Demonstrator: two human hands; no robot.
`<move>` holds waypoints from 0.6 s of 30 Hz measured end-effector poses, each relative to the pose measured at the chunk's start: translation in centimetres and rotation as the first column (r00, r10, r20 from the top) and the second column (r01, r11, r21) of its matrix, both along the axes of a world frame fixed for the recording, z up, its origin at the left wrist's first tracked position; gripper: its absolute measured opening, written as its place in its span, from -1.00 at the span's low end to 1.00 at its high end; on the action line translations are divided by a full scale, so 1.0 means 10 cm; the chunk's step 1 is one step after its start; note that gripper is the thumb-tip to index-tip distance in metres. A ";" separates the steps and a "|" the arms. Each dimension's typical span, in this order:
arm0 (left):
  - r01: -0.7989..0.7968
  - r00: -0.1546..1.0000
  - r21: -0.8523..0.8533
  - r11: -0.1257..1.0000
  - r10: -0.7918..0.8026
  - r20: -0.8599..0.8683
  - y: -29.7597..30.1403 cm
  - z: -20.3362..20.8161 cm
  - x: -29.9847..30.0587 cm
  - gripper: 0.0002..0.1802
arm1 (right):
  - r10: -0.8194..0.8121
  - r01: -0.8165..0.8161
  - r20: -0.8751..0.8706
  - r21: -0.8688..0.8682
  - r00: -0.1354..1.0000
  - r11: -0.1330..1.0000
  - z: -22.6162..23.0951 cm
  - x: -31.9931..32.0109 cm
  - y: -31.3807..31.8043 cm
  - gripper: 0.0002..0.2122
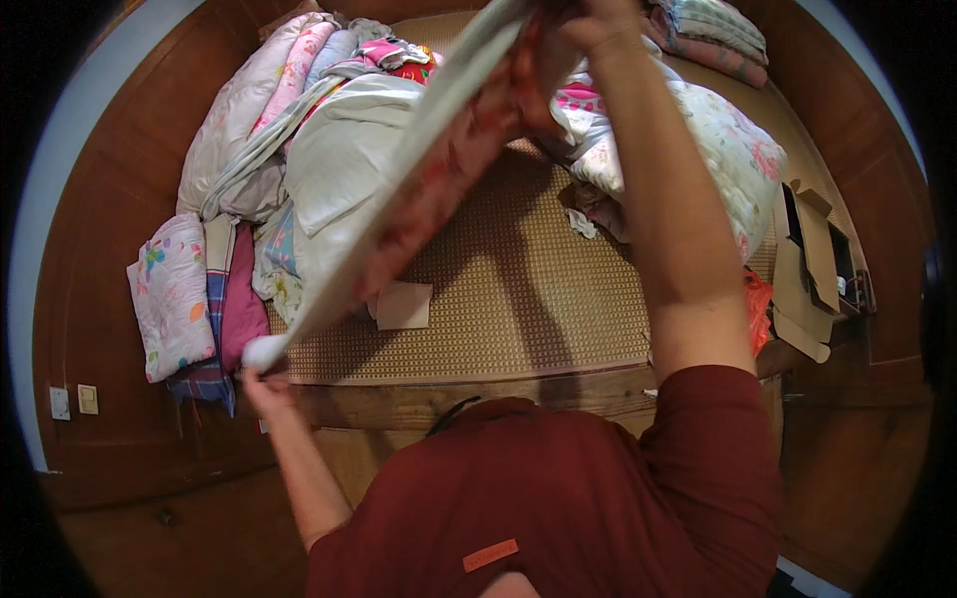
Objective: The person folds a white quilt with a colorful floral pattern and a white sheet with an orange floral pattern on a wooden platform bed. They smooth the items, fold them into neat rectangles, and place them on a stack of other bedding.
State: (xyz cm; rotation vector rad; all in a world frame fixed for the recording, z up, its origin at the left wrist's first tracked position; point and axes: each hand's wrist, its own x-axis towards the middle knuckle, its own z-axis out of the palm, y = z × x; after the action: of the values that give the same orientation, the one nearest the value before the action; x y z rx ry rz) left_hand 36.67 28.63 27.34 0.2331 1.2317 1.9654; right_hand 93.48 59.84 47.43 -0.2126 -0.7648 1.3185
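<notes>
A long cloth (424, 204), white along one side and blurred red-patterned on the other, stretches diagonally above the woven mat (558, 289). My left hand (269, 394) is closed on its lower end, where the white fabric bunches up. With the arm raised high, my right hand (603, 35) grips the upper end at the top of the picture; some of its fingers are hidden or cut off. Beneath the cloth's lower half lies a pale flat sheet of card or paper (404, 306).
Piled bedding (349, 145) lies at the left, beside a folded floral quilt (171, 299). A floral quilt (733, 149) bulges at the right. Nearby are an opened cardboard box (807, 269) and a red plastic bag (758, 309). The wooden platform edge (588, 389) runs before me.
</notes>
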 end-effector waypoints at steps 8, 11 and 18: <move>-0.069 0.998 0.175 0.982 0.070 0.004 -0.48 1.03 0.88 -0.63 | -0.307 0.286 -0.115 -0.173 0.945 0.943 -0.44 1.56 -1.39 -0.70; -0.098 0.992 0.196 0.976 0.080 0.094 -0.61 1.02 0.94 -0.66 | -0.016 0.016 -0.104 0.003 0.994 1.000 -0.62 2.05 -2.19 -0.67; 0.133 0.925 0.416 0.900 0.039 -0.379 -1.32 2.36 0.57 -0.54 | -0.664 0.661 0.092 0.070 0.742 0.747 -0.71 2.51 -3.51 -0.71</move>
State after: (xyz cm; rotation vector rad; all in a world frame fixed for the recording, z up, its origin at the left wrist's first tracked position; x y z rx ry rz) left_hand 42.32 15.46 50.99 0.9020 0.9775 2.1994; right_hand 118.57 24.79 40.29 -0.4896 -0.7088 0.6081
